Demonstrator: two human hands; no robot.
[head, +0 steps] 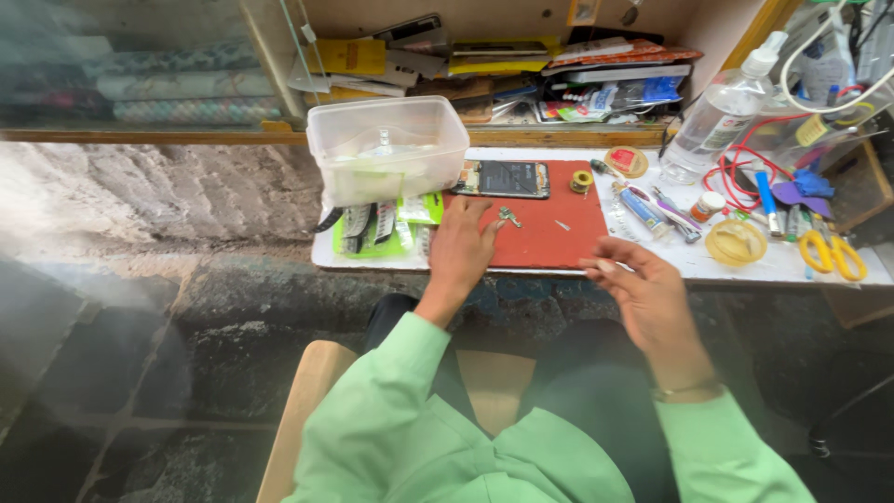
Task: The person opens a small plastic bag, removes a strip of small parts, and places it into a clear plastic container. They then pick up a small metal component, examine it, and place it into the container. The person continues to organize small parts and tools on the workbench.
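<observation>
Left hand (463, 244) is lying palm-down on the near-left part of the red mat (545, 237), fingers spread and relaxed, gripping nothing. Just beyond its fingertips, to their right, a small metal part (509, 217) is sitting on the mat, close to the index finger but apart from it. Further out past that hand, an opened phone (503, 179) is lying flat, its insides facing up, at the far edge of the mat. To the left of the hand and beyond it, a clear plastic tub (386, 147) is standing; green packets (372, 228) are lying just left of the knuckles.

Right hand (643, 289) is hovering at the near table edge, palm turned inward, fingers loosely curled; whether anything tiny is being pinched, cannot tell. Beyond it, tubes (643, 207), a yellow dish (736, 242) and yellow scissors (833, 253) are lying on the white table (689, 263).
</observation>
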